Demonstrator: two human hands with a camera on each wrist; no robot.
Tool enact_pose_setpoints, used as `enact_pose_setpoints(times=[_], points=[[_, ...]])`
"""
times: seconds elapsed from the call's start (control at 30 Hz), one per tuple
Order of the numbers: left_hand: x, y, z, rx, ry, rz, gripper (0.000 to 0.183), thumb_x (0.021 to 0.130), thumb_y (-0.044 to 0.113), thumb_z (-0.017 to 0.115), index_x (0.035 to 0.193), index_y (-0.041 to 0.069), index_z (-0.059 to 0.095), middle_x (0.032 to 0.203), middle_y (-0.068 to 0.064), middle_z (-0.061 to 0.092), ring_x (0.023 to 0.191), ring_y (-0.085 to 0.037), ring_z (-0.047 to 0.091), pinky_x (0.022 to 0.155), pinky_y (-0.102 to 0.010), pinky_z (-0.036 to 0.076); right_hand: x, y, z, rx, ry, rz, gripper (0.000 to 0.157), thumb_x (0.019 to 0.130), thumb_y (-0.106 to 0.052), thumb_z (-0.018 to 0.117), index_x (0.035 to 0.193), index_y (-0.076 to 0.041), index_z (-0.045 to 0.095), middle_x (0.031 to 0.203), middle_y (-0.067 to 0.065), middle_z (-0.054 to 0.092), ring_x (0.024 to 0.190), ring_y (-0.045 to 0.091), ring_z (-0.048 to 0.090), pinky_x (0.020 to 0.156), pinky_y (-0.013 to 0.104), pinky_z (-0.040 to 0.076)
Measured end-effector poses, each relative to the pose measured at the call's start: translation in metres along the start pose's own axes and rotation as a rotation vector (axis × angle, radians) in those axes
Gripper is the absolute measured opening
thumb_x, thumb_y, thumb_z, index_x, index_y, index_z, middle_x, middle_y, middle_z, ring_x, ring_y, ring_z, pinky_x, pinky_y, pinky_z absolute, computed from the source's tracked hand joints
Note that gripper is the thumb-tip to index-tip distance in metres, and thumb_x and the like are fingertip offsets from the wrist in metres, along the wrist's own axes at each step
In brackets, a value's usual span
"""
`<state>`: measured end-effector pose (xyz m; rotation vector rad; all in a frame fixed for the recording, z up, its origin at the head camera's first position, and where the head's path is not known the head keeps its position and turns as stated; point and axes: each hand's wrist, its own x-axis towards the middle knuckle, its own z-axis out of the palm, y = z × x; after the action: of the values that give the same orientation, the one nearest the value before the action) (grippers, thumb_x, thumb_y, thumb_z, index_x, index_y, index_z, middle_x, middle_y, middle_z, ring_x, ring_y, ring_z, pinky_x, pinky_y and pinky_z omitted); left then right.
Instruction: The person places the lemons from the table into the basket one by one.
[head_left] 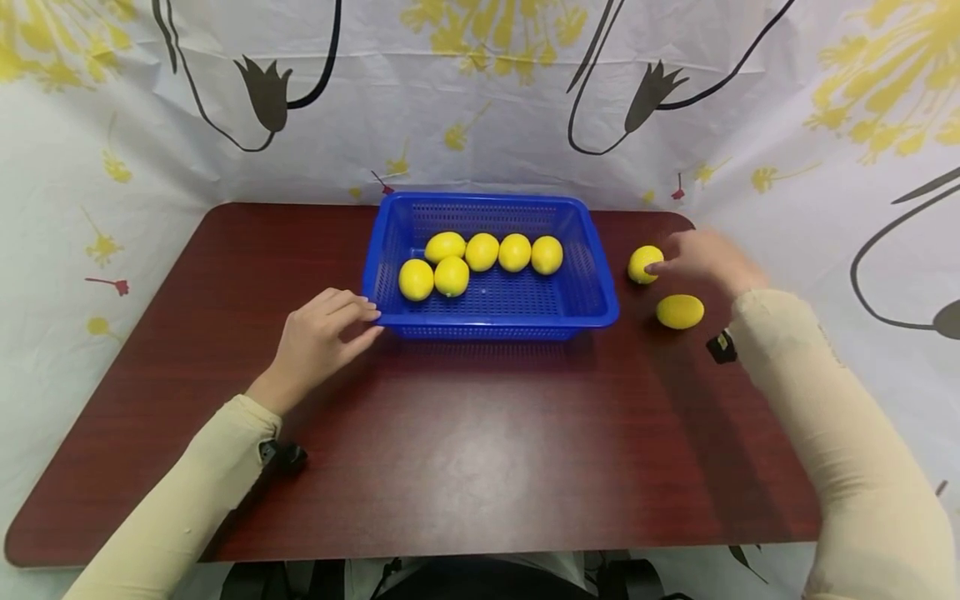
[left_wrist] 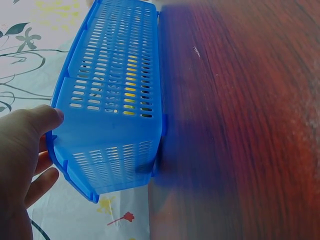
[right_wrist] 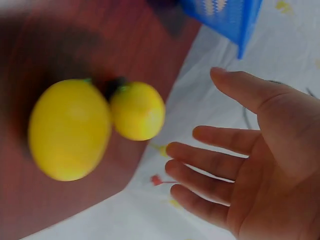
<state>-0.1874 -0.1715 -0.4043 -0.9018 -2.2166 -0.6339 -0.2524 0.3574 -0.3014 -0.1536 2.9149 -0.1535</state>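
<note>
A blue plastic basket point(head_left: 491, 323) with slotted walls stands at the back of the table, several yellow lemons point(head_left: 482, 252) inside it. At its near left corner, my left hand point(head_left: 318, 337) pinches the rim; in the left wrist view the thumb point(left_wrist: 47, 119) lies outside the rim, fingers behind it. Two lemons lie on the table right of the basket. My right hand point(head_left: 708, 257) is at the farther lemon point(head_left: 643, 264), its fingertips overlapping it in the head view. The right wrist view shows that palm with fingers point(right_wrist: 205, 160) spread. The nearer lemon point(head_left: 680, 312) lies below the hand.
The dark red wooden table point(head_left: 450, 467) has its right edge close beyond the two loose lemons. A white patterned cloth point(head_left: 480, 108) hangs behind and beside the table. Each wrist carries a small black device point(head_left: 282, 457).
</note>
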Motion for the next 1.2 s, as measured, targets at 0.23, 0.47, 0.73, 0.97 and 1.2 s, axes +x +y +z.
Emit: enact_pose_setpoints(times=[0.23, 0.47, 0.73, 0.97, 1.2], points=[[0.000, 0.000, 0.001, -0.008, 0.001, -0.004, 0.025, 0.071, 0.020, 0.081, 0.093, 0.012, 0.072, 0.091, 0.000, 0.071, 0.088, -0.016, 0.061, 0.078, -0.034, 0.055, 0.000, 0.023, 0.022, -0.032, -0.133, 0.040, 0.077, 0.079, -0.065, 0.059, 0.122, -0.001, 0.059, 0.123, 0.024, 0.058, 0.106, 0.039, 0.055, 0.087, 0.055, 0.045], [-0.001, -0.001, 0.001, -0.005, 0.004, 0.002, 0.025, 0.071, 0.020, 0.080, 0.094, 0.012, 0.073, 0.091, -0.001, 0.071, 0.087, -0.016, 0.061, 0.078, -0.033, 0.054, -0.008, 0.031, 0.040, -0.035, -0.163, 0.107, 0.080, 0.077, -0.064, 0.062, 0.121, 0.003, 0.058, 0.123, 0.028, 0.057, 0.107, 0.044, 0.053, 0.085, 0.057, 0.045], [-0.001, -0.001, 0.001, -0.010, 0.001, -0.001, 0.025, 0.071, 0.019, 0.080, 0.093, 0.011, 0.073, 0.091, -0.001, 0.071, 0.087, -0.016, 0.061, 0.078, -0.032, 0.055, -0.010, 0.034, 0.052, -0.039, -0.121, 0.131, 0.070, 0.074, -0.063, 0.067, 0.109, -0.002, 0.065, 0.107, 0.022, 0.064, 0.093, 0.036, 0.057, 0.075, 0.051, 0.047], [-0.001, 0.000, 0.001, -0.010, 0.000, -0.003, 0.024, 0.072, 0.020, 0.080, 0.094, 0.011, 0.073, 0.091, -0.001, 0.071, 0.088, -0.016, 0.061, 0.079, -0.033, 0.055, -0.009, 0.037, 0.056, -0.035, -0.081, 0.129, 0.058, 0.076, -0.052, 0.070, 0.101, 0.000, 0.065, 0.092, 0.016, 0.064, 0.082, 0.031, 0.054, 0.067, 0.042, 0.045], [-0.001, -0.001, 0.001, -0.007, 0.000, -0.010, 0.027, 0.070, 0.019, 0.082, 0.094, 0.011, 0.072, 0.091, -0.001, 0.070, 0.088, -0.017, 0.061, 0.078, -0.034, 0.055, -0.008, 0.038, 0.057, -0.040, -0.070, 0.130, 0.050, 0.075, -0.052, 0.070, 0.090, -0.004, 0.066, 0.084, 0.011, 0.062, 0.079, 0.028, 0.054, 0.063, 0.038, 0.043]])
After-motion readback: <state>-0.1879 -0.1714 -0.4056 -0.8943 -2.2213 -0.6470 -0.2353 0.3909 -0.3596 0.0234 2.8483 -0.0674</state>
